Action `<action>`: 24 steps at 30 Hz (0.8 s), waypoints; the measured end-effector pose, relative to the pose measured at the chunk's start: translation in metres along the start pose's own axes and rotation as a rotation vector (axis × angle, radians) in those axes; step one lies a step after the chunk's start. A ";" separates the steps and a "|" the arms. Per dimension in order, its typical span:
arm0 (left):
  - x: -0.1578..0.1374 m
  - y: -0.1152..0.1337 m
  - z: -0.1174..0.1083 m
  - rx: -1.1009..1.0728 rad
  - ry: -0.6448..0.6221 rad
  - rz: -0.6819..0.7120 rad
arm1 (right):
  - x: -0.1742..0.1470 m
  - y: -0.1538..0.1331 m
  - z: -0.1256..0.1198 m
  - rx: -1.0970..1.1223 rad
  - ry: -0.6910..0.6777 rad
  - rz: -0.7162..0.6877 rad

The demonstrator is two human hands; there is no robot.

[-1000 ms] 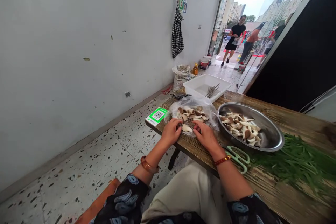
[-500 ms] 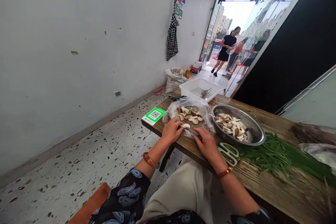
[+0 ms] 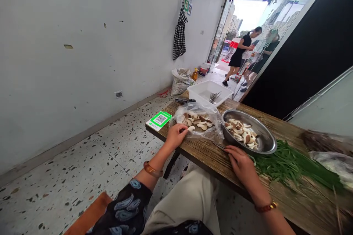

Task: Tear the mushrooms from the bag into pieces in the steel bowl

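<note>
My left hand [image 3: 176, 135] pinches a pale oyster mushroom [image 3: 191, 128] between thumb and fingers at the near edge of a clear plastic bag [image 3: 217, 119]. More oyster mushrooms [image 3: 202, 120] lie in the open bag. My right hand [image 3: 241, 163] lies closed over the scissors on the table. Most of their green handle [image 3: 253, 160] is hidden under it, and a thin blade [image 3: 217, 146] points toward the bag. Behind that hand, a steel bowl [image 3: 266, 137] contains torn mushroom pieces [image 3: 242, 132].
Green leafy stalks [image 3: 289, 163] lie right of the bowl on the wooden table [image 3: 202, 152]. A white tub [image 3: 197, 93] holding metal utensils stands at the back. A green QR-code card [image 3: 160, 120] lies at the left corner. People [image 3: 239, 53] stand by the glass door.
My right hand has moved right, from the bag's edge onto the scissors. My left hand stays by the bag with the mushroom. The view has shifted slightly, and a person by the door has moved.
</note>
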State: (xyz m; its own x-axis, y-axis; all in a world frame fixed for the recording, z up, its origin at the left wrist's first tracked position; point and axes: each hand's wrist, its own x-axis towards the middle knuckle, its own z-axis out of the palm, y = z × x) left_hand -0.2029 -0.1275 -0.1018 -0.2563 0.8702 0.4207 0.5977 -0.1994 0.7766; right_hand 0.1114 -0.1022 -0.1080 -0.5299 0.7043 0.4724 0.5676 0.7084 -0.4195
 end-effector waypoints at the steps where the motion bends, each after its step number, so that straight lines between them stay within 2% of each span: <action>1: 0.000 0.000 -0.001 -0.009 0.009 -0.011 | 0.006 -0.009 0.001 0.014 0.021 0.001; 5: -0.001 0.002 -0.003 -0.014 0.005 -0.047 | 0.045 -0.047 0.012 0.176 0.055 -0.021; 8: -0.002 0.004 -0.004 -0.016 -0.001 -0.022 | 0.083 -0.063 0.032 0.316 0.060 0.020; 10: -0.003 0.005 -0.005 -0.025 -0.005 0.000 | 0.105 -0.066 0.047 0.396 0.027 0.036; 12: -0.004 0.006 -0.005 -0.031 -0.006 0.009 | 0.121 -0.068 0.060 0.463 -0.069 0.018; 14: -0.005 0.007 -0.006 -0.030 -0.007 0.013 | 0.129 -0.068 0.070 0.482 -0.153 -0.026; 17: -0.007 0.007 -0.006 -0.028 -0.015 0.009 | 0.130 -0.064 0.077 0.477 -0.177 -0.042; 22: -0.002 0.010 -0.007 -0.033 0.032 -0.134 | 0.128 -0.041 0.084 0.529 -0.143 0.088; 24: 0.009 0.016 -0.006 0.026 0.053 -0.109 | 0.130 -0.033 0.088 0.550 -0.133 0.120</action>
State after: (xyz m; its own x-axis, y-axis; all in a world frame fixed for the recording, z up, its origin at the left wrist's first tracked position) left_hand -0.1998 -0.1253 -0.0828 -0.3602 0.8608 0.3595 0.5838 -0.0925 0.8066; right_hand -0.0316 -0.0300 -0.1007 -0.5764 0.7560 0.3102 0.2365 0.5177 -0.8222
